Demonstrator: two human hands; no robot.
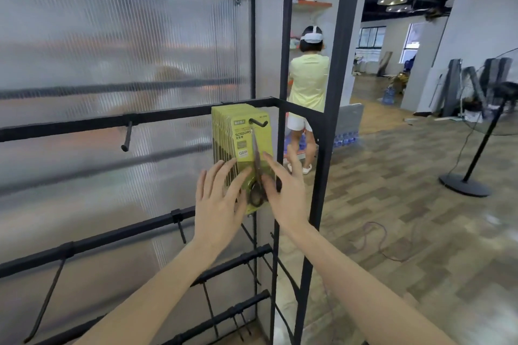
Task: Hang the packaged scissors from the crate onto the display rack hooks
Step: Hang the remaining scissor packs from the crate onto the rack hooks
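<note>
On the far left, a bare hook (126, 136) juts from the upper crossbar (84, 124) of the display rack, and lower bars carry more bare hooks, one near the bottom left (44, 300). Moving right, the left hand (217, 199) lies with straight, spread fingers (224, 169) against the left side of the stack of packaged scissors (244, 148), a thick bundle of yellow cards hanging from a hook (258, 122) at the right end of the same crossbar. The front card reads "SCISSORS", and a pair lies down its middle. On the stack's right edge the right hand (286, 193) mirrors the left, its fingers (272, 166) also straight and spread, pinching nothing. The crate is out of view.

The step in hand looks like squaring up the hung stack. To do it well, the person should press evenly from both sides, keep the palms flat so the cards line up, and push them back along the hook so none sits near its tip. Further right, another person (308, 84) stands facing away beyond the rack's post (333, 92).
</note>
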